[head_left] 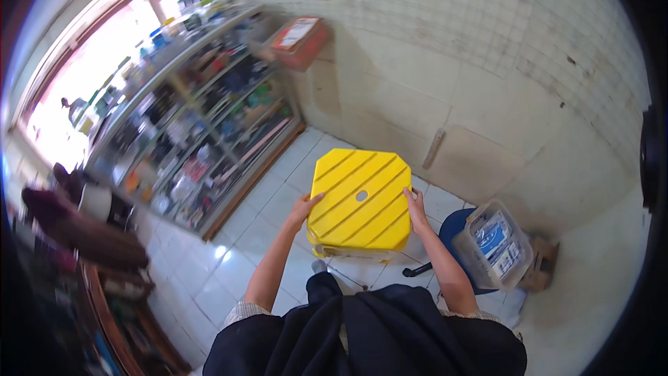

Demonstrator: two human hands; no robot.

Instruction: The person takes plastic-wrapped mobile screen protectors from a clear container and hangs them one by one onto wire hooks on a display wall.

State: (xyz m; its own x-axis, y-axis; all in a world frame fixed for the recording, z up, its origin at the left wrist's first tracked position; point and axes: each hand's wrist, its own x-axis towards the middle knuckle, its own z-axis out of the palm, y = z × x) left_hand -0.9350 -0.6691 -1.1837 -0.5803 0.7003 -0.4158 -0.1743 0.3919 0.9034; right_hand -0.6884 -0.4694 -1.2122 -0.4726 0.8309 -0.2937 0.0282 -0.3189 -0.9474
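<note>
A yellow plastic stool (360,198) with cut corners, slanting grooves and a small oval hole in its top is in front of me, at the middle of the view. My left hand (304,209) grips its left edge, the thumb lying on top. On the opposite edge, my right hand (416,210) holds it the same way, fingers mostly hidden under the rim. The stool's legs are largely hidden below its top, so I cannot tell whether they touch the floor.
A glass display case (202,118) full of small goods runs along the left, with a red box (299,42) at its far end. To the right, a clear plastic bin (495,247) with packets rests on a blue round seat (456,230). A pale wall (417,63) stands ahead.
</note>
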